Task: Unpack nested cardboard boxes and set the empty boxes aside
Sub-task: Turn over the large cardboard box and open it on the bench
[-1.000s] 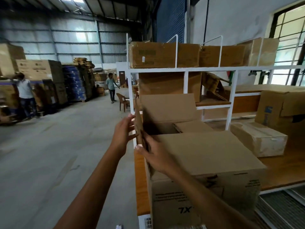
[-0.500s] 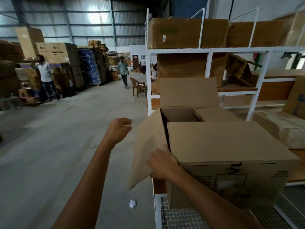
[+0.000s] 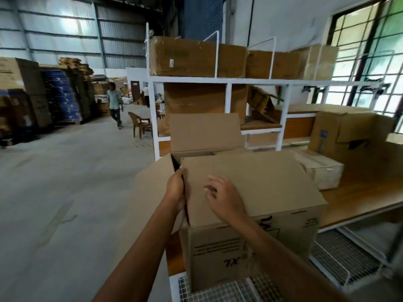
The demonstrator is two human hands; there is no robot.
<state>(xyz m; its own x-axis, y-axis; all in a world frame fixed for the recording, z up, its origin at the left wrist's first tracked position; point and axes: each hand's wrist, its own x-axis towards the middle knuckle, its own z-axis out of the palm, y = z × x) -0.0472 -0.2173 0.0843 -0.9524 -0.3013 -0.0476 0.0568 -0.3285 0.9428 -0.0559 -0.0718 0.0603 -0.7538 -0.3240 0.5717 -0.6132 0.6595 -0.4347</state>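
Brown cardboard box (image 3: 250,247) sits at the near edge of a wooden surface (image 3: 359,197), seen from the head camera. Its far flap (image 3: 205,131) stands upright and its left flap (image 3: 152,182) hangs outward, while a wide flap (image 3: 261,184) lies flat across the top. The left hand (image 3: 175,190) has its grip closed on the wide flap's left edge, fingers tucked into the gap. The right hand (image 3: 224,197) is over that flap with loosely bent fingers, its grip slack and holding nothing. A smaller box (image 3: 320,171) lies behind on the right, before a white rack (image 3: 226,80) stacked with cartons.
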